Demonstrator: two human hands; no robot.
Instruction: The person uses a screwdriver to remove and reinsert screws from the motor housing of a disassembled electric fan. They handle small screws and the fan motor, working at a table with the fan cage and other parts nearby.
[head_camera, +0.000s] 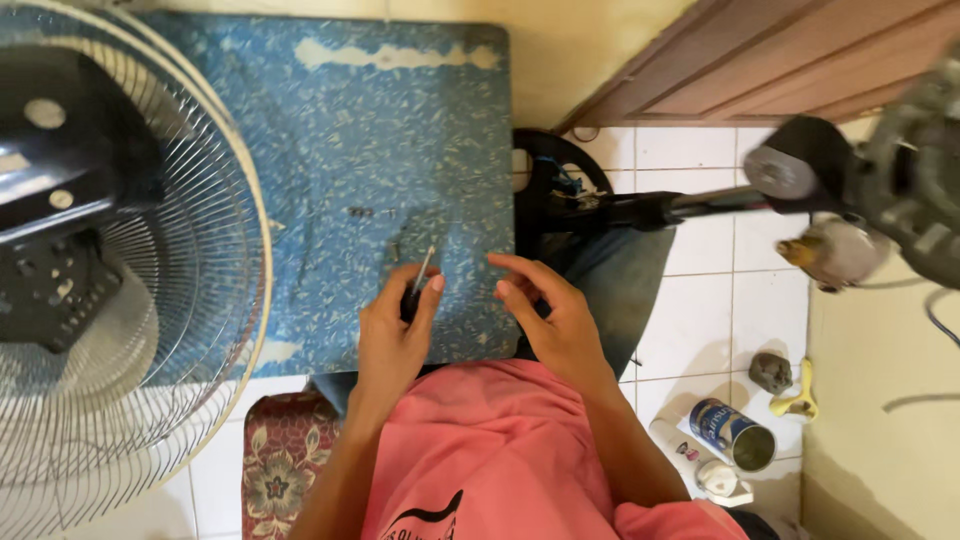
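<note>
The left hand (392, 335) grips a screwdriver (417, 284) over the near edge of the blue bench (380, 130). The right hand (552, 315) hovers beside it, fingers loosely open. Screws (372, 213) lie just beyond; a fan grille (210, 240) crowds the left.

The worn square tabletop (380, 130) is blue with pale flecks and scraped whitish patches. The round wire fan guard (215, 300) is white around black blades. The cotton shirt (500, 450) is salmon pink, the cushion (280, 470) dark red with cream flowers, the floor tiles (700, 330) white.
</note>
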